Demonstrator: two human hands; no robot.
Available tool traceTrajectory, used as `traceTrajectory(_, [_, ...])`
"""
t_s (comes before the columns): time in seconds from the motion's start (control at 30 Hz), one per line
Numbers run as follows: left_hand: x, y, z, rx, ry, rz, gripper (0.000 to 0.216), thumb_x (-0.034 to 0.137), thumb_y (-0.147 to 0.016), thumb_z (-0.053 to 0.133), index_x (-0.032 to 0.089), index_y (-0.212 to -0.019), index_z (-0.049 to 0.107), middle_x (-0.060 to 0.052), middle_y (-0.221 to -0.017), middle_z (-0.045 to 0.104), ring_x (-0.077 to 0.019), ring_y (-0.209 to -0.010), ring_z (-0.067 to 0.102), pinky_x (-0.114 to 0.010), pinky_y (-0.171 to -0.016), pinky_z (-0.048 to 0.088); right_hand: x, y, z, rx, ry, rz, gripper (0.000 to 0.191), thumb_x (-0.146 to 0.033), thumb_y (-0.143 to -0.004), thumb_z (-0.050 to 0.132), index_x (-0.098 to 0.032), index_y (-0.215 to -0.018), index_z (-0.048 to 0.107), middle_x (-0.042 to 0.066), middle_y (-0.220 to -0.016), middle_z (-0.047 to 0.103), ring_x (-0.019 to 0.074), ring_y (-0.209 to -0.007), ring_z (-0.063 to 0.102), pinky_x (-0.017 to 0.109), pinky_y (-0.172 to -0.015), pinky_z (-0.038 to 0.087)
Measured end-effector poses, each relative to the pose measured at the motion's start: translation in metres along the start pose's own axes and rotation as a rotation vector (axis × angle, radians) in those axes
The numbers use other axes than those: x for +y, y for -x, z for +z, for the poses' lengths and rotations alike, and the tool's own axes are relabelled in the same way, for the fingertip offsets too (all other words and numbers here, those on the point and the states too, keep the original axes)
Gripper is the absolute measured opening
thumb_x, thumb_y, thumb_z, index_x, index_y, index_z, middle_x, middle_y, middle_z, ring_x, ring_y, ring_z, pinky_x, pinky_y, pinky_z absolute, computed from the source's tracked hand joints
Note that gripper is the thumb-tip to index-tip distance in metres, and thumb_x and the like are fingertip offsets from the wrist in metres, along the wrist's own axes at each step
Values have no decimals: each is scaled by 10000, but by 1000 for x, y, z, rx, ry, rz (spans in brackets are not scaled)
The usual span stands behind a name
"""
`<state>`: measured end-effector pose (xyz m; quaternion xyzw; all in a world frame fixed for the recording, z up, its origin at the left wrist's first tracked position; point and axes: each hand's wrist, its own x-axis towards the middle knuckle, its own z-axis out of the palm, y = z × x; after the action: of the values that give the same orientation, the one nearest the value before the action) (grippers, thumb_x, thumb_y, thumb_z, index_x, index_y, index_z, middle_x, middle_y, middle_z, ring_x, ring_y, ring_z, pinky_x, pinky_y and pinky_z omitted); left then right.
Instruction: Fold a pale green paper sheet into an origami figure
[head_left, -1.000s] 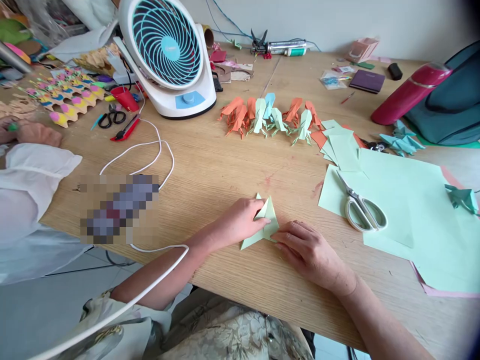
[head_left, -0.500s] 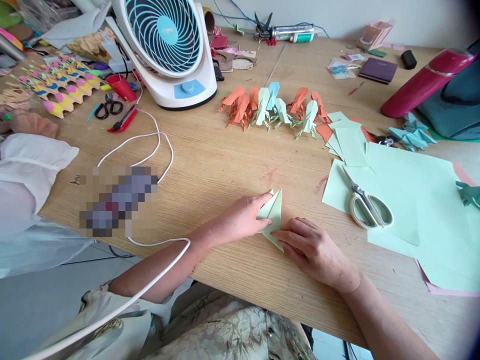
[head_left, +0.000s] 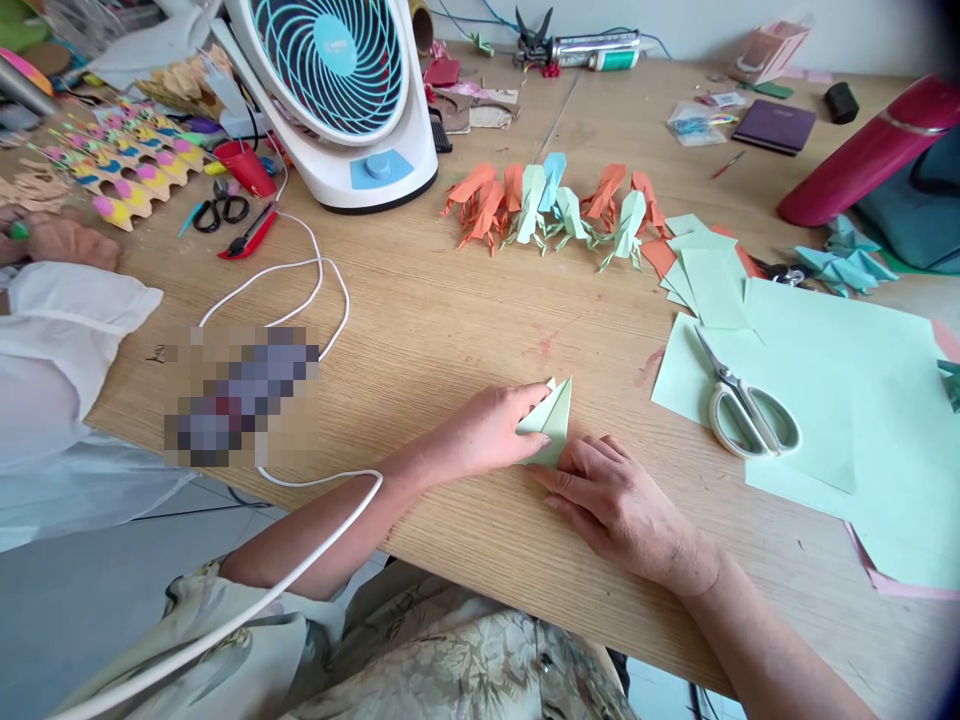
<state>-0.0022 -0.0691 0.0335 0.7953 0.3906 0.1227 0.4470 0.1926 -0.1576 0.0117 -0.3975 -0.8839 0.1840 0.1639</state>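
Note:
A small folded piece of pale green paper point(head_left: 555, 425) lies on the table in front of me, its pointed tip facing away. My left hand point(head_left: 491, 428) grips it from the left, with the thumb on its face and the forefinger along its upper side. At the lower edge, my right hand point(head_left: 611, 500) has its fingers bent, the forefinger pressing along the near fold. Part of the paper is hidden under the right fingers. White-handled scissors point(head_left: 750, 415) rest to the right on large pale green sheets point(head_left: 892, 430).
Folded orange, green and blue paper figures point(head_left: 532, 205) stand in a row beyond my hands. Small cut sheets point(head_left: 709, 280) lie right of them. A white fan point(head_left: 367, 170), a red flask point(head_left: 870, 150) and a white cable point(head_left: 322, 485) surround the work area. Another person's sleeve point(head_left: 67, 330) is at left.
The near lower point of the paper has been folded up, so the piece looks shorter. My right fingers have slid left along its near edge. The view has shifted slightly.

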Motion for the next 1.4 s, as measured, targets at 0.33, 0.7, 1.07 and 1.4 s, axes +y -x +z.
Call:
traceTrajectory(0.33, [-5, 1, 1, -17, -8, 20, 86, 183, -766, 622, 180, -747, 537, 46, -681, 571, -100, -607, 480, -214, -532, 282, -1, 0, -1, 15, 46, -23, 283, -215, -951, 507, -199, -1194, 651, 63, -869, 573, 198, -776, 506, 341, -715, 388])
traceTrajectory(0.7, [-6, 1, -2, -67, 24, -54, 153, 272, -759, 635, 166, -681, 557, 43, -633, 548, -106, -575, 455, -222, -513, 272, -5, 1, -4, 28, 57, -9, 251, -221, -956, 506, -190, -1156, 656, 60, -864, 604, 195, -765, 521, 337, -698, 380])
traceTrajectory(1.07, [-3, 3, -4, -98, 25, -19, 99, 221, -747, 612, 169, -683, 557, 55, -613, 494, -105, -594, 453, -223, -514, 245, -11, 3, -9, -9, 64, 40, 184, -165, -961, 476, -169, -993, 657, 67, -809, 594, 197, -726, 509, 347, -682, 387])
traceTrajectory(1.4, [-3, 4, -6, -136, 18, 6, 242, 251, -756, 615, 182, -624, 424, 72, -575, 354, -85, -552, 318, -241, -517, 204, -12, 5, -9, 32, 123, 41, 200, -146, -957, 465, -173, -855, 635, 65, -777, 587, 190, -687, 489, 333, -626, 371])
